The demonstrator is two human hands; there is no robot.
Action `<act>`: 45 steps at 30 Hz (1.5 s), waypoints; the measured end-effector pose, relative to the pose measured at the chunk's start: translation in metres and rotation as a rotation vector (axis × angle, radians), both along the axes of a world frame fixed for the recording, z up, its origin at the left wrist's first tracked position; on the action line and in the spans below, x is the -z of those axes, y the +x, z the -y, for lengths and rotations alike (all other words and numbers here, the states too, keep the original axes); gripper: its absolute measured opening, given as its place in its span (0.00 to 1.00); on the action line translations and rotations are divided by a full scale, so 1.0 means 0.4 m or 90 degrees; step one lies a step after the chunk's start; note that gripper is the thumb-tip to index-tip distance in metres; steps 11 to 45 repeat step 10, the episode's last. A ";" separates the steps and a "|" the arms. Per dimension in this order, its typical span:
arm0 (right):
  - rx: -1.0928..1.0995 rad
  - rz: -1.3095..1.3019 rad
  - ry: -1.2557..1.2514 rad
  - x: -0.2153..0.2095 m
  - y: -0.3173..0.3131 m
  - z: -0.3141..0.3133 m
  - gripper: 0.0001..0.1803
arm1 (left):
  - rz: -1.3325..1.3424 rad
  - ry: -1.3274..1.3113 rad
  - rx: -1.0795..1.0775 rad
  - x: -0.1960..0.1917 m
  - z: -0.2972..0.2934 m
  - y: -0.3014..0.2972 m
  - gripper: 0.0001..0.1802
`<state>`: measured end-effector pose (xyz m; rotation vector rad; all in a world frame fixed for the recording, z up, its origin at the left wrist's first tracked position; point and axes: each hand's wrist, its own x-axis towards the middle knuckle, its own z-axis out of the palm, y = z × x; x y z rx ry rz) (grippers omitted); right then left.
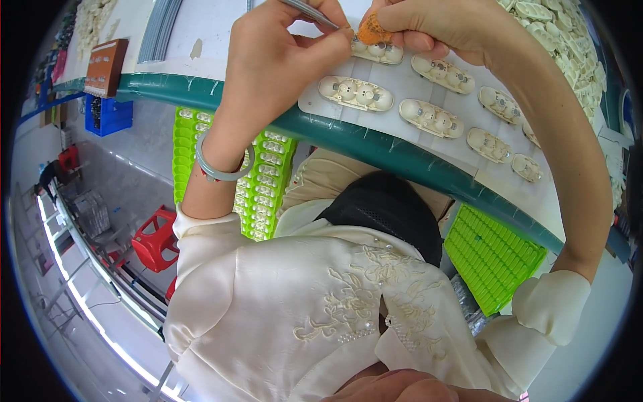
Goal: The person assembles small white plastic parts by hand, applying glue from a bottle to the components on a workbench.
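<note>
Working tweezers (309,12) into a cream oval part (378,51) at the far end of the white sheet (408,80) on the table (201,67).

Left hand (274,60) fingers pinch the tweezers shut-narrow; right hand (429,27) fingers clamp a small orange piece (372,31) just above that part. Steadying both wrists on the table's green edge (375,147) and keeping the tip low would likely spare the neighbouring oval parts (432,117).

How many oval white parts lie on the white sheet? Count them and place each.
7. One under the fingers; upper row; lower row. The hands may hide more.
</note>
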<state>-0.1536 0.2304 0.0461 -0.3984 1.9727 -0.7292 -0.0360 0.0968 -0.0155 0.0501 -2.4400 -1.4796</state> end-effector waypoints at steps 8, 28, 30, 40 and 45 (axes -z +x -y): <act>-0.112 -0.124 0.112 -0.026 0.000 0.041 0.08 | -0.009 0.318 -0.076 0.024 0.092 0.006 0.06; -0.137 -0.146 0.127 -0.038 0.002 0.043 0.08 | 0.000 0.304 -0.081 0.034 0.101 0.011 0.08; -0.137 -0.146 0.127 -0.038 0.002 0.043 0.08 | 0.000 0.304 -0.081 0.034 0.101 0.011 0.08; -0.137 -0.146 0.127 -0.038 0.002 0.043 0.08 | 0.000 0.304 -0.081 0.034 0.101 0.011 0.08; -0.137 -0.146 0.127 -0.038 0.002 0.043 0.08 | 0.000 0.304 -0.081 0.034 0.101 0.011 0.08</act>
